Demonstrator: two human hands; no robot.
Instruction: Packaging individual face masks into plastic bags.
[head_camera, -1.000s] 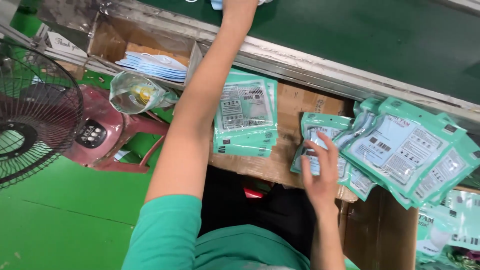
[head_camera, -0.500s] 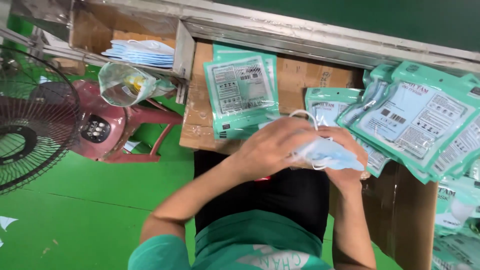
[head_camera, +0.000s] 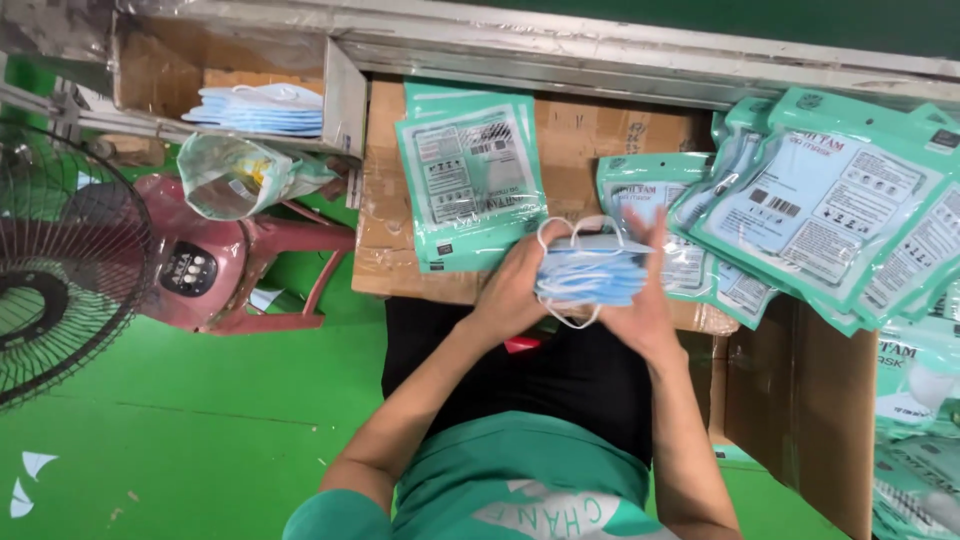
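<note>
a cardboard-covered bench (head_camera: 600, 130) sits over a green floor. at its near edge, my left hand (head_camera: 515, 285) and right hand (head_camera: 645, 300) pinch a stack of blue face masks (head_camera: 592, 275), fingers pressed together, between teal pouch piles (head_camera: 470, 185).

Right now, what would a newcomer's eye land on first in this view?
Mid-frame, the left hand and right hand press a stack of blue masks between them, above the cardboard bench. Teal pouches lie stacked just behind the hands, with a bigger heap fanning out at right. At far left a fan stands over the green floor.
</note>
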